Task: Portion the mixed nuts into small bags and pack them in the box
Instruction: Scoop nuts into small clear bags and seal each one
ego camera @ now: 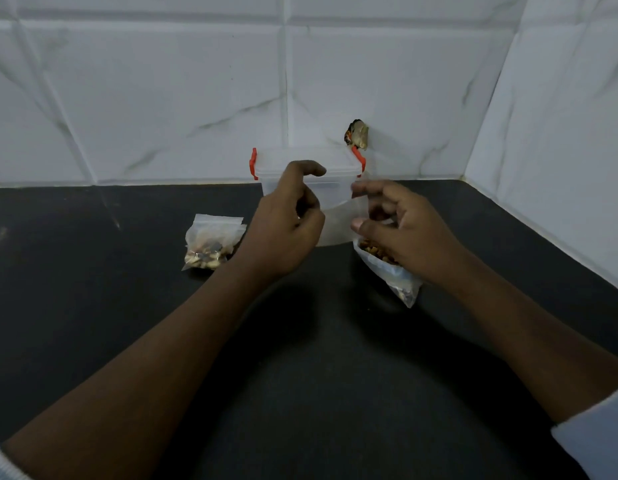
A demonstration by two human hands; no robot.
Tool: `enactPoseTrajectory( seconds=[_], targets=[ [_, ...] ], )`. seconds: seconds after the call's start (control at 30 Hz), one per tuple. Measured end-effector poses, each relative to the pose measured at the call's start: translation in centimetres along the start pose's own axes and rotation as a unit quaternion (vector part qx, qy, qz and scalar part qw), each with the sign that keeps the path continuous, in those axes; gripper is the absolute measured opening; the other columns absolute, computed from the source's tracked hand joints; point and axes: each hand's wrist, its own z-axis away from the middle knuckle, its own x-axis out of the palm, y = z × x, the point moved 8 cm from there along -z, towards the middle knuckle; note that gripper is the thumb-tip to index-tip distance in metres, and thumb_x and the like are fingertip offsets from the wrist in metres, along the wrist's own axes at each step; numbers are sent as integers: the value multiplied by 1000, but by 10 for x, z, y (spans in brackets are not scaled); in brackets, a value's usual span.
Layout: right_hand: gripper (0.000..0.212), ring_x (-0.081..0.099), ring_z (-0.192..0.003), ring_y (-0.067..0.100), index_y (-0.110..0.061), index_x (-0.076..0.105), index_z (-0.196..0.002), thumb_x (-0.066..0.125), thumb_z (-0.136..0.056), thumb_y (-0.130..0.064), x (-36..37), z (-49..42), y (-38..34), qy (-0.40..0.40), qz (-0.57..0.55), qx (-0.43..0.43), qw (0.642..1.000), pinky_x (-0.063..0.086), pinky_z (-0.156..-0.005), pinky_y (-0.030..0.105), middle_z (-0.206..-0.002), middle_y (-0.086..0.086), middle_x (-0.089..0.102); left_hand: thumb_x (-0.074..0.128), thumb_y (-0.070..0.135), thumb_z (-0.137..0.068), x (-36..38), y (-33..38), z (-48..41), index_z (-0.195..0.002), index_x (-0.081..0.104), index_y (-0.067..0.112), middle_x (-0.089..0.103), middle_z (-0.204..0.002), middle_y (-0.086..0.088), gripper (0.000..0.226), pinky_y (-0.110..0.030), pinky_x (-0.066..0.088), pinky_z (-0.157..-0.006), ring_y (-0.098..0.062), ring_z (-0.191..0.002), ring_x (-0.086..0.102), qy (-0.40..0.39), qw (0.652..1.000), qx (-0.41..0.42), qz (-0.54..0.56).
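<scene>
An empty small clear bag point(338, 220) hangs between my hands above the black counter. My left hand point(286, 223) pinches its left side, and my right hand point(401, 226) pinches its right top edge. Under my right hand lies the larger open bag of mixed nuts point(394, 275), tilted on the counter. A filled small bag of nuts point(210, 242) lies to the left of my left hand. Behind my hands, against the wall, stands the clear plastic box point(300, 168) with its lid on and orange clips.
The black counter point(318, 375) runs to a white marble-tiled wall at the back and right. A small brownish object point(357, 134) sits on the wall just above the box's right corner.
</scene>
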Motion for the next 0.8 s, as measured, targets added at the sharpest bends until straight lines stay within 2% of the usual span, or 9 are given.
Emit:
enactPoseTrajectory(
  seconds=[0.03,0.1,0.17,0.27,0.4,0.47,0.53,0.67,0.8],
  targets=[
    [32,74,-100,21,-16,68,-126,70,-95,-7,-3,0,0,8,-33,6,999,61,-90,40,-108,6,77,53,4,-96,1,-3,1,-136,45,22,64,-84,-3,44,-40,57,-72,-20,-76,66,-2,999,-26,35],
    [14,76,-83,14,-12,75,-107,69,-96,-5,-8,1,1,33,-70,16,997,60,-73,26,-93,4,79,57,7,-99,0,-10,2,-136,46,22,69,-88,-8,41,-36,59,-74,-19,-79,70,7,991,-82,109],
    [10,72,-69,5,-9,75,-103,72,-94,-7,-15,1,3,62,-82,26,994,52,-61,17,-87,3,79,66,15,-99,-2,-18,3,-136,47,22,74,-90,-9,42,-32,60,-77,-18,-84,73,22,978,-131,161],
    [12,62,-54,3,-6,73,-101,77,-91,-11,-23,1,8,98,-73,50,991,51,-52,21,-84,5,78,71,15,-96,-5,-29,4,-133,52,19,78,-84,-4,42,-28,61,-76,-15,-84,75,55,966,-174,185],
    [9,59,-52,15,-6,74,-98,77,-92,-13,-26,0,12,110,-61,67,990,56,-54,29,-82,10,77,71,14,-96,1,-45,9,-127,59,19,76,-94,-4,33,-33,61,-79,-19,-91,74,77,952,-234,180],
    [7,62,-53,20,-9,74,-97,76,-93,-14,-26,2,10,110,-50,67,990,60,-59,35,-82,8,78,70,13,-95,-6,-41,9,-122,63,22,69,-108,3,29,-25,57,-81,-11,-97,67,122,969,-194,89],
    [5,67,-53,23,-11,74,-96,75,-93,-14,-26,2,7,105,-34,61,992,61,-58,37,-82,5,78,70,11,-94,-12,-26,6,-114,65,23,66,-107,8,24,-17,51,-75,-5,-91,63,147,980,-132,27],
    [8,74,-62,29,-12,74,-100,76,-93,-13,-15,2,0,71,-39,40,996,64,-61,46,-83,6,76,73,9,-92,17,-18,8,-104,72,13,74,-89,-2,12,-25,55,-72,-13,-82,70,61,951,-189,236],
    [22,77,-74,24,-12,74,-112,78,-90,-13,-1,3,-8,9,-33,-1,999,65,-70,42,-95,5,77,72,11,-94,37,-15,17,-109,71,1,77,-99,-14,19,-40,61,-87,-30,-96,75,28,910,-232,342]
  ],
)
